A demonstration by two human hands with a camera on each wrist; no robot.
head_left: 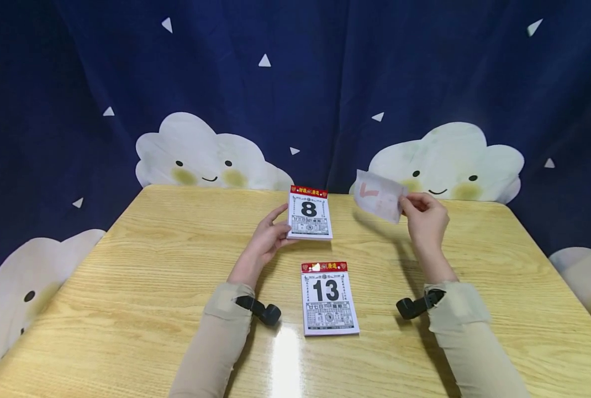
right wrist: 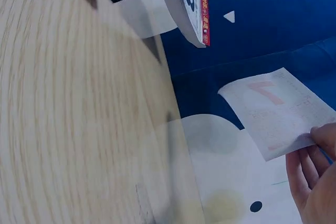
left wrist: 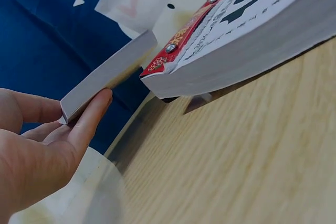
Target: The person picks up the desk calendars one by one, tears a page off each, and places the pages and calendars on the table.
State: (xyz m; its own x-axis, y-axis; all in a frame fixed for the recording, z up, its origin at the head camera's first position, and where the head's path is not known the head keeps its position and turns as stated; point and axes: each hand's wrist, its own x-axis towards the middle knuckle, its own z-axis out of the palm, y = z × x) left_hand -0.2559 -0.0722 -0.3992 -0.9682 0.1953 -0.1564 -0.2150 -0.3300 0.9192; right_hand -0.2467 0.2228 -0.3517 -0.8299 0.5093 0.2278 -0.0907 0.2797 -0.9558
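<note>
My left hand (head_left: 269, 236) grips the left edge of a small tear-off calendar (head_left: 309, 225) with a red header and a large black 8. The left wrist view has this pad (left wrist: 107, 73) edge-on, lifted off the table, thumb on one face and fingers on the other. Off to the right, my right hand (head_left: 428, 221) pinches a thin loose calendar sheet (head_left: 379, 197) by one edge, in the air. On that sheet (right wrist: 281, 111) a faint red 7 shows in the right wrist view. A second tear-off calendar (head_left: 329, 298), reading 13, lies between my forearms.
All this is on or above a light wooden table (head_left: 166, 265). Behind its far edge hangs a dark blue curtain (head_left: 305, 83) with white triangles and smiling clouds. Each wrist carries a black strap-on camera, the left camera (head_left: 270, 315) and the right camera (head_left: 409, 308).
</note>
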